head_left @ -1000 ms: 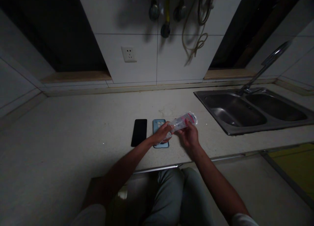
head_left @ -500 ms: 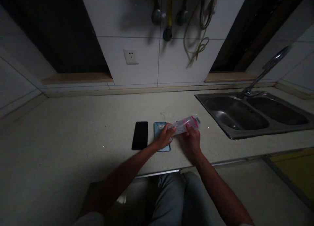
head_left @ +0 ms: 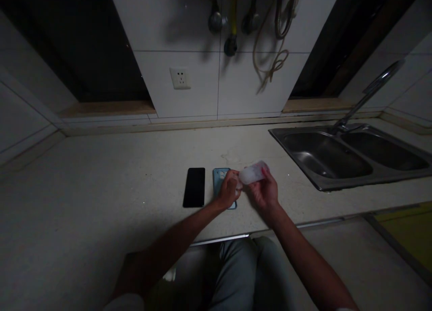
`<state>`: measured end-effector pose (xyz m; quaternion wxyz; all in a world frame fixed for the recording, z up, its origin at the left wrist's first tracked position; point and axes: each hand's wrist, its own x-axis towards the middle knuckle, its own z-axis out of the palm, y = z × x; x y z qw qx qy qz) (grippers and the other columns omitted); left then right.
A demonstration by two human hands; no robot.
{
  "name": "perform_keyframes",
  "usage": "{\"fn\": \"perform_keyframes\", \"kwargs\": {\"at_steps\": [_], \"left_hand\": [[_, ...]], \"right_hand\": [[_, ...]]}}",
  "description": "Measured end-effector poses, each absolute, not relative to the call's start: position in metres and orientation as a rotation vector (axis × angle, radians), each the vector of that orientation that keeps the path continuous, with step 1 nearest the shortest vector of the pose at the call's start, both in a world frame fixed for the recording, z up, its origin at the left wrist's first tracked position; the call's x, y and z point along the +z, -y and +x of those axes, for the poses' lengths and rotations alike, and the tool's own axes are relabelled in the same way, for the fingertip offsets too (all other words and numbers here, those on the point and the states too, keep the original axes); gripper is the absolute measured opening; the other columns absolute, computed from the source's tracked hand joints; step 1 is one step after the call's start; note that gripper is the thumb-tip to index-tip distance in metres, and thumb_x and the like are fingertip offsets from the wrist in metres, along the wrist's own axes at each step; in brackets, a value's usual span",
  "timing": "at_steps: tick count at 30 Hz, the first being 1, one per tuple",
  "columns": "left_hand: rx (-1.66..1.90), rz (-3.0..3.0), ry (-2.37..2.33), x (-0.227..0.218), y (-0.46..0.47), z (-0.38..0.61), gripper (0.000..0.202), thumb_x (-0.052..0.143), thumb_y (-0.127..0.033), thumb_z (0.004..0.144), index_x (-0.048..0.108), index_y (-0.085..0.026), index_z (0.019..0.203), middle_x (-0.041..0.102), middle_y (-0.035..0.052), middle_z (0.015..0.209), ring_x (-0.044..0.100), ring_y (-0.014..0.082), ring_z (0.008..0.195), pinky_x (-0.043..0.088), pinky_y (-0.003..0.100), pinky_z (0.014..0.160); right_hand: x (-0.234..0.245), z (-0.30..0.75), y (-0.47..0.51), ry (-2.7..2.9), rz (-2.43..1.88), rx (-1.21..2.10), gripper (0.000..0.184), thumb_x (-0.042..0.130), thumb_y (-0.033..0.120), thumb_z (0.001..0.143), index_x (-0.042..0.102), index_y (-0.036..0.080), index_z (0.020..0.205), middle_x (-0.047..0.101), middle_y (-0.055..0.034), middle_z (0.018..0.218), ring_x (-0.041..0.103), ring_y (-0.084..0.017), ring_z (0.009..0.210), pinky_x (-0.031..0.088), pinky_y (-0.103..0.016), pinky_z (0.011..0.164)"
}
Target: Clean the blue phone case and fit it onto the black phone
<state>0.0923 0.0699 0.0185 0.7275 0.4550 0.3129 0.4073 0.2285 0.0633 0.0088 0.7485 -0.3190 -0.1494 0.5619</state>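
Observation:
A translucent plastic packet with some pink on it is held above the counter, a little smeared by motion. My right hand grips its right part, thumb near the pink patch. At the packet's left end, my left hand is closed on a pale, crumpled bit of plastic; whether this bit is still joined to the packet I cannot tell. Under my left hand lies a blue phone case, partly covered by the hand. Left of it a black phone rests flat, screen side up.
The pale countertop runs along a tiled wall with a power socket. To the right is a double steel sink with a tall faucet. Pipes and a looped cord hang on the wall.
The packet has turned in my hands, so its printed face and pink band show less. My right hand has rolled, showing more palm. Phone and case stay put.

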Motion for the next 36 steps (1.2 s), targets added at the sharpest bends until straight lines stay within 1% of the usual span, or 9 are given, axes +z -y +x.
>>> {"fn": "perform_keyframes", "kwargs": {"at_steps": [3, 8, 11, 13, 16, 22, 25, 30, 36], "left_hand": [[1.026, 1.092, -0.604, 0.023, -0.067, 0.097, 0.048, 0.053, -0.066, 0.084, 0.045, -0.023, 0.102, 0.046, -0.0085, 0.059, 0.030, 0.0062, 0.035, 0.020, 0.021, 0.036], [0.923, 0.974, -0.495, 0.023, -0.074, 0.096, 0.058, 0.054, -0.066, 0.083, 0.046, -0.022, 0.120, 0.060, -0.0053, 0.065, 0.034, 0.0070, 0.031, 0.021, 0.021, 0.034], [0.910, 0.832, -0.544, 0.022, -0.083, 0.094, 0.060, 0.056, -0.067, 0.082, 0.050, -0.019, 0.118, 0.062, -0.0036, 0.064, 0.039, 0.0080, 0.033, 0.026, 0.022, 0.035], [0.910, 0.734, -0.594, 0.022, -0.088, 0.093, 0.053, 0.067, -0.056, 0.079, 0.053, -0.018, 0.114, 0.064, -0.0023, 0.066, 0.050, 0.0097, 0.041, 0.035, 0.022, 0.041], [0.921, 0.582, -0.594, 0.025, -0.091, 0.090, 0.056, 0.078, -0.022, 0.067, 0.052, -0.017, 0.116, 0.071, 0.0017, 0.083, 0.065, 0.0136, 0.062, 0.048, 0.025, 0.060], [0.962, 0.539, -0.462, 0.026, -0.094, 0.086, 0.069, 0.070, 0.004, 0.052, 0.054, -0.015, 0.116, 0.073, 0.0104, 0.103, 0.071, 0.0231, 0.097, 0.048, 0.038, 0.091], [0.972, 0.589, -0.448, 0.022, -0.096, 0.087, 0.070, 0.069, 0.005, 0.051, 0.057, -0.016, 0.116, 0.073, 0.0075, 0.104, 0.069, 0.0203, 0.098, 0.048, 0.035, 0.089], [0.952, 0.694, -0.525, 0.017, -0.098, 0.088, 0.061, 0.068, 0.001, 0.053, 0.065, -0.018, 0.111, 0.068, -0.0004, 0.086, 0.063, 0.0112, 0.078, 0.044, 0.023, 0.071], [0.937, 0.675, -0.560, 0.019, -0.097, 0.087, 0.063, 0.064, 0.001, 0.054, 0.063, -0.019, 0.113, 0.067, 0.0009, 0.087, 0.063, 0.0131, 0.078, 0.048, 0.023, 0.066]], "right_hand": [[0.005, 0.233, -0.069, 0.242, -0.627, 1.249, 0.023, 0.080, 0.031, 0.074, 0.070, 0.024, 0.094, 0.078, 0.0000, 0.092, 0.075, -0.016, 0.084, 0.064, -0.026, 0.072], [0.009, 0.236, -0.069, 0.212, -0.603, 1.146, 0.020, 0.079, 0.030, 0.078, 0.070, 0.024, 0.095, 0.078, 0.0009, 0.093, 0.075, -0.016, 0.087, 0.064, -0.028, 0.074], [0.018, 0.237, -0.068, 0.233, -0.572, 1.070, 0.019, 0.079, 0.030, 0.078, 0.070, 0.024, 0.094, 0.078, 0.0021, 0.094, 0.074, -0.017, 0.089, 0.064, -0.032, 0.079], [0.025, 0.241, -0.066, 0.274, -0.586, 1.007, 0.021, 0.080, 0.030, 0.076, 0.069, 0.024, 0.093, 0.077, 0.0029, 0.093, 0.074, -0.017, 0.089, 0.064, -0.033, 0.081], [0.036, 0.246, -0.061, 0.342, -0.668, 0.902, 0.024, 0.082, 0.032, 0.073, 0.068, 0.023, 0.091, 0.075, 0.0034, 0.087, 0.073, -0.016, 0.083, 0.063, -0.032, 0.077], [0.063, 0.246, -0.049, 0.531, -0.715, 0.639, 0.042, 0.089, 0.027, 0.063, 0.069, 0.023, 0.099, 0.074, 0.0022, 0.094, 0.073, -0.017, 0.086, 0.062, -0.037, 0.083], [0.067, 0.242, -0.049, 0.627, -0.788, 0.563, 0.044, 0.091, 0.030, 0.061, 0.070, 0.020, 0.098, 0.075, -0.0007, 0.095, 0.075, -0.021, 0.086, 0.062, -0.044, 0.086], [0.053, 0.239, -0.054, 0.848, -0.967, 0.514, 0.036, 0.090, 0.032, 0.064, 0.072, 0.017, 0.091, 0.077, -0.0046, 0.084, 0.075, -0.025, 0.076, 0.063, -0.048, 0.083], [0.047, 0.234, -0.055, 0.948, -1.073, 0.472, 0.033, 0.085, 0.041, 0.071, 0.075, 0.016, 0.090, 0.078, -0.0081, 0.083, 0.076, -0.028, 0.078, 0.064, -0.046, 0.079]]}}
